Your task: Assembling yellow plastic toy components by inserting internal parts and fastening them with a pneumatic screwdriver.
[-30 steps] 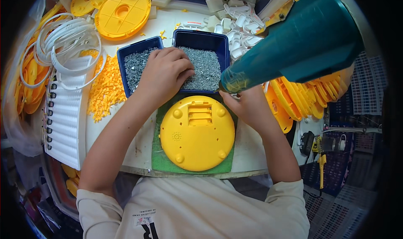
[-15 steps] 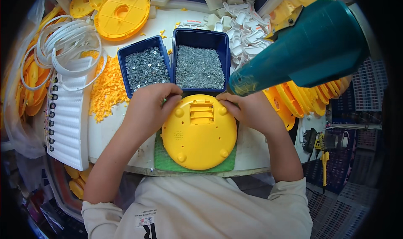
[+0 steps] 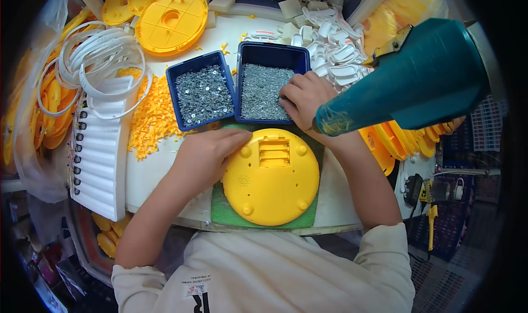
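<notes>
A round yellow plastic housing (image 3: 269, 189) lies with its battery compartment (image 3: 274, 152) facing up on a green mat (image 3: 219, 214). My left hand (image 3: 206, 152) lies along its upper left rim, fingers together and touching it; the thumb tip is hidden. My right hand (image 3: 306, 100) reaches over the right part of a dark blue bin (image 3: 306, 57), its curled fingers down at the small metal screws (image 3: 261, 90). Whatever is between those fingertips cannot be seen. Beside it stands a second blue bin (image 3: 174, 93) of metal pieces, some shaped like washers.
A large teal cone-shaped tool (image 3: 407, 79) hangs close over my right wrist. Orange plastic bits (image 3: 147, 123), a white foam tray (image 3: 104, 164) and white rings (image 3: 96, 52) lie left. White parts (image 3: 335, 49) heap behind, and yellow discs (image 3: 379, 142) stack at right.
My right hand has left the housing's upper right edge and moved up into the screw bin. My left hand has shifted slightly down onto the rim. The whole view has shifted a little.
</notes>
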Action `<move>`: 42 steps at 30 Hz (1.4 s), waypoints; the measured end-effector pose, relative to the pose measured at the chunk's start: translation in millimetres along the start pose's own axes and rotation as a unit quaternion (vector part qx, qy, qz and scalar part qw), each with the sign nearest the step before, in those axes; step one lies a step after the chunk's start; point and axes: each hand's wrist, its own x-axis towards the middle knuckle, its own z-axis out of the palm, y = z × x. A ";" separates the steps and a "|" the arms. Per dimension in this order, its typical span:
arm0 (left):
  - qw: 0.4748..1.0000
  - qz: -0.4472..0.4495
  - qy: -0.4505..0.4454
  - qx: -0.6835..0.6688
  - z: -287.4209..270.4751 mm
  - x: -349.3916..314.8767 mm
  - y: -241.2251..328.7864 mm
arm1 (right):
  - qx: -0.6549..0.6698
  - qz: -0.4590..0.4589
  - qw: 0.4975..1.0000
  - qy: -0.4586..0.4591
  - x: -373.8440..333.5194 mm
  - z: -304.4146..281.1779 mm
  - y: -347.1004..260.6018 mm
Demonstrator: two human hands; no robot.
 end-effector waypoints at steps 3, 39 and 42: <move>0.999 0.034 -0.027 0.028 -0.5 -6.2 -5.7 | 0.014 -0.004 0.999 -0.042 6.8 -7.5 -2.2; 0.989 -0.048 0.132 -0.050 -4.5 17.5 7.8 | 0.079 0.106 0.990 0.050 -9.0 -5.8 -14.2; 0.968 -0.131 0.147 -0.153 -6.5 -24.7 9.8 | 0.116 0.076 0.986 0.097 -3.2 -4.0 -10.1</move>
